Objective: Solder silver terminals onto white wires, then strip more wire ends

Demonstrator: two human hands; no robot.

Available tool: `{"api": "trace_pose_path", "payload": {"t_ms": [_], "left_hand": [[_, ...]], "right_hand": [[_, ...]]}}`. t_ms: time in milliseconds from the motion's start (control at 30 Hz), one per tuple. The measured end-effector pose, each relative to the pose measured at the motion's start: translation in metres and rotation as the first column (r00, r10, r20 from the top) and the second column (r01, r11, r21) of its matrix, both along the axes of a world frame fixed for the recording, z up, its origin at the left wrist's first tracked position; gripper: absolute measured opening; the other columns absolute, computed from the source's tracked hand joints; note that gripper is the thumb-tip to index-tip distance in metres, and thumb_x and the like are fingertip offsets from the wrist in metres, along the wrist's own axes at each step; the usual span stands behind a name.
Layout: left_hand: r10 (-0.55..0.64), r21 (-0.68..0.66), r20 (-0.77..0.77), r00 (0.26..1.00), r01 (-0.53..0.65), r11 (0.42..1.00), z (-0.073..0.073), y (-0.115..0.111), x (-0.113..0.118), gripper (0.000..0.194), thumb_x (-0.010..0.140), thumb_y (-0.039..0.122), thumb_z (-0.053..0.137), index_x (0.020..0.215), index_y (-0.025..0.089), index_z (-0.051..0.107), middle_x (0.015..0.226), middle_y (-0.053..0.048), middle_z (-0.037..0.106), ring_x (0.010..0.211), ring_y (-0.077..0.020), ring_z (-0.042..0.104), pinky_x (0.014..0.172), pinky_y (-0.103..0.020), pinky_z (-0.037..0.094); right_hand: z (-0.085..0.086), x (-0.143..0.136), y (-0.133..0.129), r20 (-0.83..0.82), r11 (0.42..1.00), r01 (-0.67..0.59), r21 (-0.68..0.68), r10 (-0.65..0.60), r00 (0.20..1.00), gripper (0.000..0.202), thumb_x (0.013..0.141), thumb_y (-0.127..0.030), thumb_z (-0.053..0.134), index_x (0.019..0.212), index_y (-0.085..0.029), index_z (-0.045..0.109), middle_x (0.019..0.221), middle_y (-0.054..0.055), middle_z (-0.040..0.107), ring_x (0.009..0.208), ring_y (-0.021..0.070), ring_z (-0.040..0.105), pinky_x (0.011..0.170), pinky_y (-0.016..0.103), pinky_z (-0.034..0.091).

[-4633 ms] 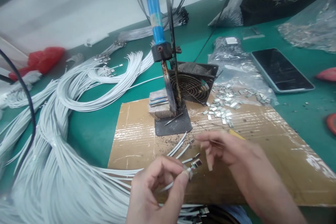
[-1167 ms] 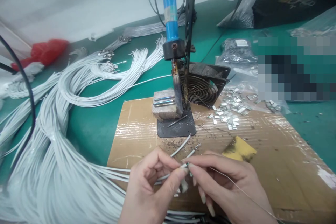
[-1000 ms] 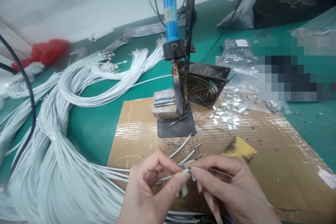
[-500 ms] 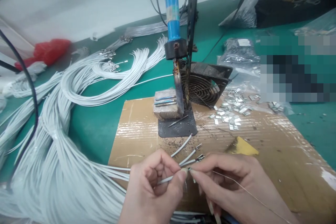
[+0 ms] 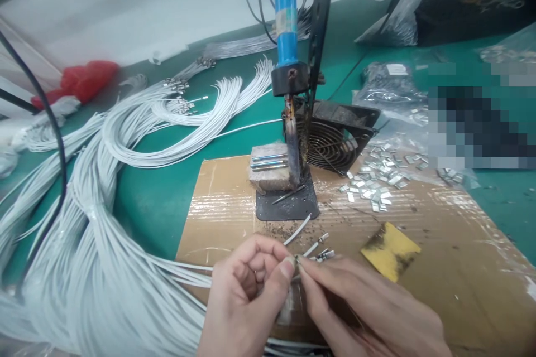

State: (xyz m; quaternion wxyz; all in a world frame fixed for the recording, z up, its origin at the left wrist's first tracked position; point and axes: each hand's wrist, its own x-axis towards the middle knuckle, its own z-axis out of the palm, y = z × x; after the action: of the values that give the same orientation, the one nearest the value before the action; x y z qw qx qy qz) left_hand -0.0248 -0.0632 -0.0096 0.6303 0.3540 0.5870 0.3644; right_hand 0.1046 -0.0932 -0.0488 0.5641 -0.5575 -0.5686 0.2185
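- Since the earlier frames, both hands had drawn closer together and nearer the wearer, and the fine solder strand that trailed from the right hand no longer showed.
- Nearest the wearer, well in front of the soldering iron stand (image 5: 287, 203), the left hand (image 5: 247, 301) had its thumb and forefinger pinched shut on the end of a white wire (image 5: 298, 259); the other fingers curled loosely.
- Touching it fingertip to fingertip, the right hand (image 5: 364, 312) pinched the same spot, seemingly on a small metal clip at the wire's tip; the piece was too small to tell for sure.
- Just beyond the fingertips, between them and the stand, lay a few loose wire ends (image 5: 318, 245), some already carrying clips, so this looked like mid-batch work.
- Right of those ends sat a yellow sponge (image 5: 390, 250) on the cardboard sheet (image 5: 460, 256).
- On the stand itself, the blue-handled soldering iron (image 5: 286, 22) hung tip down beside a grey block (image 5: 270, 170).
- Behind the stand sat a small fan (image 5: 335, 139), and right of it a scatter of unused metal clips (image 5: 377, 178), so plenty was left.
- Left of the stand, large white wire bundles (image 5: 125, 139) lay across the green table (image 5: 154, 206), some with fitted ends, many bare.
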Motion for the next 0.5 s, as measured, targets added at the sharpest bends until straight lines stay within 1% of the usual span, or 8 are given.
{"api": "trace_pose_path", "payload": {"t_ms": [67, 100, 167, 267, 300, 367, 433, 500], "left_hand": [[0.03, -0.007, -0.028, 0.999, -0.03, 1.0, 0.001, 0.002, 0.001, 0.028, 0.075, 0.033, 0.087, 0.074, 0.014, 0.066, 0.054, 0.007, 0.051, 0.048, -0.0039, 0.036, 0.048, -0.013, 0.028], [0.059, -0.006, -0.046, 0.997, -0.06, 0.998, 0.004, 0.003, 0.003, 0.026, 0.073, 0.03, 0.087, 0.072, 0.014, 0.067, 0.054, 0.007, 0.051, 0.049, -0.0038, 0.037, 0.05, -0.013, 0.029], [0.111, 0.006, -0.071, 0.991, -0.111, 0.994, 0.009, 0.003, 0.008, 0.021, 0.069, 0.026, 0.085, 0.068, 0.014, 0.068, 0.053, 0.007, 0.051, 0.05, -0.0038, 0.04, 0.051, -0.012, 0.031], [0.155, 0.016, -0.097, 0.983, -0.155, 0.988, 0.017, 0.004, 0.013, 0.017, 0.066, 0.023, 0.083, 0.065, 0.014, 0.068, 0.052, 0.007, 0.051, 0.048, -0.0037, 0.042, 0.051, -0.012, 0.035], [0.161, 0.017, -0.099, 0.982, -0.161, 0.987, 0.018, 0.004, 0.014, 0.017, 0.065, 0.023, 0.083, 0.064, 0.015, 0.068, 0.051, 0.007, 0.051, 0.048, -0.0039, 0.043, 0.05, -0.011, 0.036], [0.169, 0.021, -0.096, 0.981, -0.168, 0.986, 0.019, 0.004, 0.015, 0.016, 0.064, 0.022, 0.083, 0.063, 0.015, 0.068, 0.051, 0.006, 0.052, 0.049, -0.0045, 0.045, 0.049, -0.011, 0.037], [0.177, 0.026, -0.094, 0.98, -0.176, 0.984, 0.018, 0.004, 0.015, 0.016, 0.064, 0.022, 0.082, 0.063, 0.015, 0.068, 0.051, 0.006, 0.053, 0.049, -0.0048, 0.046, 0.049, -0.011, 0.037], [0.182, 0.028, -0.102, 0.978, -0.18, 0.983, 0.017, 0.005, 0.016, 0.015, 0.063, 0.021, 0.082, 0.062, 0.015, 0.068, 0.051, 0.006, 0.053, 0.049, -0.0047, 0.046, 0.049, -0.01, 0.037]], "right_hand": [[0.005, 0.016, 0.007, 0.118, 0.987, -0.162, 0.001, 0.161, 0.98, 0.025, 0.09, -0.01, 0.07, 0.105, -0.027, 0.081, 0.078, 0.0, 0.076, 0.065, 0.0153, 0.071, 0.071, 0.023, 0.058], [0.009, 0.024, 0.01, 0.129, 0.971, -0.241, -0.009, 0.24, 0.962, 0.028, 0.09, -0.009, 0.069, 0.107, -0.028, 0.081, 0.079, -0.001, 0.076, 0.066, 0.0142, 0.071, 0.07, 0.021, 0.058], [0.015, 0.036, 0.017, 0.071, 0.948, -0.314, -0.049, 0.316, 0.946, 0.029, 0.089, -0.008, 0.07, 0.105, -0.031, 0.081, 0.077, -0.004, 0.075, 0.063, 0.0108, 0.069, 0.065, 0.017, 0.056], [0.017, 0.044, 0.021, -0.09, 0.939, -0.296, -0.178, 0.284, 0.955, 0.017, 0.091, -0.016, 0.073, 0.088, -0.031, 0.08, 0.071, -0.006, 0.072, 0.055, 0.0077, 0.065, 0.055, 0.013, 0.051], [0.015, 0.044, 0.021, -0.151, 0.928, -0.292, -0.232, 0.263, 0.953, 0.015, 0.092, -0.02, 0.073, 0.082, -0.029, 0.079, 0.068, -0.005, 0.072, 0.053, 0.0077, 0.064, 0.053, 0.013, 0.05], [0.01, 0.043, 0.019, -0.278, 0.891, -0.32, -0.322, 0.234, 0.932, 0.019, 0.093, -0.027, 0.073, 0.074, -0.027, 0.077, 0.065, -0.004, 0.069, 0.05, 0.0083, 0.062, 0.049, 0.013, 0.05], [0.005, 0.041, 0.017, -0.399, 0.864, -0.361, -0.35, 0.211, 0.892, 0.017, 0.092, -0.03, 0.074, 0.076, -0.027, 0.079, 0.064, -0.003, 0.066, 0.047, 0.0084, 0.061, 0.046, 0.013, 0.05], [0.002, 0.039, 0.016, -0.468, 0.857, -0.384, -0.343, 0.199, 0.861, 0.011, 0.091, -0.03, 0.075, 0.082, -0.028, 0.082, 0.064, -0.003, 0.066, 0.046, 0.008, 0.061, 0.045, 0.013, 0.049]]}}
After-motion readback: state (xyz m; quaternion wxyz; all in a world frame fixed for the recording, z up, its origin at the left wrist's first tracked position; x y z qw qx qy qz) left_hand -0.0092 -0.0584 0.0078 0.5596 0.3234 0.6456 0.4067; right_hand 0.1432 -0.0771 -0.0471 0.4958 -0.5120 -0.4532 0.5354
